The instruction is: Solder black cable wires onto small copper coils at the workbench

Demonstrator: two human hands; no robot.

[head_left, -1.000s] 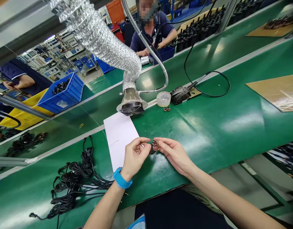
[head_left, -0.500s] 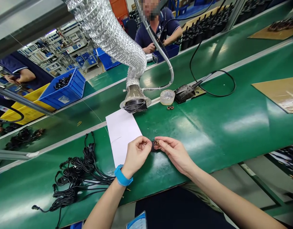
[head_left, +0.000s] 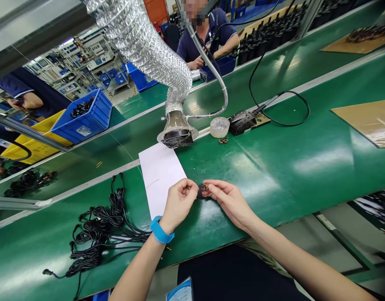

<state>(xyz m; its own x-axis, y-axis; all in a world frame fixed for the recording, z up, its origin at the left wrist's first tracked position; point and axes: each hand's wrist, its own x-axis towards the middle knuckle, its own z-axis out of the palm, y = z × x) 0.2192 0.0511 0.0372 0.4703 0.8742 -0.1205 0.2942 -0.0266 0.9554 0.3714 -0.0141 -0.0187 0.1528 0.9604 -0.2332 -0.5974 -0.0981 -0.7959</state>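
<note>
My right hand (head_left: 231,202) pinches a small copper-wound coil (head_left: 205,186) between thumb and fingertips, just above the green bench. Close against it on the left, my left hand (head_left: 182,200) has thumb and forefinger pressed together; what they grip, if anything, is too small to make out. A dark piece (head_left: 201,193) shows between the two hands, partly covered by the fingers. Under and behind my left hand lies a white sheet of paper (head_left: 159,171). A blue band is on my left wrist.
Bundled black cables (head_left: 97,230) lie at left. A fume duct's fan (head_left: 178,139) hangs ahead. Beyond my hands are a round clear tub (head_left: 219,127), several loose coils (head_left: 223,141) and a black device (head_left: 244,121) with a cord. A brown board (head_left: 364,121) lies right. Co-workers are across the bench.
My hands stay almost in place, with slight finger movement around the coil. On the far strip, the yellow loop, black cables and loaded board have shifted a little to the left.
</note>
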